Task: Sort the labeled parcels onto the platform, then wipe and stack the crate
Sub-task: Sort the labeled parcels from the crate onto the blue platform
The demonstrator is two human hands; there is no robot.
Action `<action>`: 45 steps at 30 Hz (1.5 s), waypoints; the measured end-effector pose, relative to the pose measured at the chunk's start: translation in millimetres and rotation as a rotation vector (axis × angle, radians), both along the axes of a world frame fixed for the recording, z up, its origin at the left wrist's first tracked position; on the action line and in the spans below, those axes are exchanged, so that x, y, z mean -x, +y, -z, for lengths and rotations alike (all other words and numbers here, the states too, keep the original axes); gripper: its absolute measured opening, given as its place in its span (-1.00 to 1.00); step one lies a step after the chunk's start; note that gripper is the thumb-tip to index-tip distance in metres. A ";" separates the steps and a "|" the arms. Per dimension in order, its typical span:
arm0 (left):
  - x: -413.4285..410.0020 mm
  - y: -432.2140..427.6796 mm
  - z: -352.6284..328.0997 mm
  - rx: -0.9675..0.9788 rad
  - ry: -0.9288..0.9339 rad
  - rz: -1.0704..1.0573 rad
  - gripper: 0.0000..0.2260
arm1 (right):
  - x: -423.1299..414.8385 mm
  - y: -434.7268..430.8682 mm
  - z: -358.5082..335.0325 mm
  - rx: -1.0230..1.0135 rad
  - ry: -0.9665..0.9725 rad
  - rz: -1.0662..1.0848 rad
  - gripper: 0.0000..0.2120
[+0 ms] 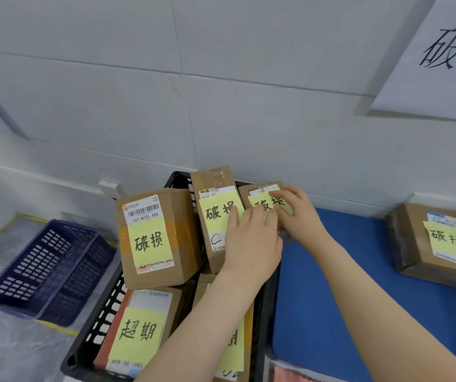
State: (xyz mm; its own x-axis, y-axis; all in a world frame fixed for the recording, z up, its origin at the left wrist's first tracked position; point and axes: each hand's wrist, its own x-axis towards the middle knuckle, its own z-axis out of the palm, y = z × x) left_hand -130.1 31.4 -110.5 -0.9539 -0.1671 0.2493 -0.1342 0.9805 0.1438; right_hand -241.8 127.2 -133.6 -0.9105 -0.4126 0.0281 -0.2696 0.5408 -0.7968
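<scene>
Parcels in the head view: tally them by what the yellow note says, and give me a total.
破损 parcels: 4, three in the black crate, one on the blue platform.
超期 parcel: 1, in the crate.
Parcel with its note mostly covered: 1, in the crate.
Total: 6.

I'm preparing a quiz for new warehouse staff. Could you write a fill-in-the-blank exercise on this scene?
1. The left hand and right hand hold a small parcel at the far end of the ____ crate.
2. The mat right of the crate is ____.
3. The handwritten notes are ____.
4. The basket stands ____ of the crate.
Missing words: black; blue; yellow; left.
</scene>
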 end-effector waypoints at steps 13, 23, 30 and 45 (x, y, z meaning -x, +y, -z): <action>40.8 2.8 -3.6 0.176 -0.330 -0.100 -0.49 | -11.4 29.8 15.6 0.408 -0.309 0.011 -0.67; 23.0 35.9 -15.8 -0.130 0.134 0.151 -0.56 | -48.1 75.8 -9.9 0.506 -0.161 0.171 -0.64; 16.4 107.7 11.4 -0.342 0.144 0.330 -0.59 | -81.9 146.5 -2.9 0.434 -0.077 0.373 -0.56; 32.8 188.9 109.5 -0.708 -0.253 0.240 -0.62 | -56.0 232.2 73.1 0.022 -0.222 0.320 -0.52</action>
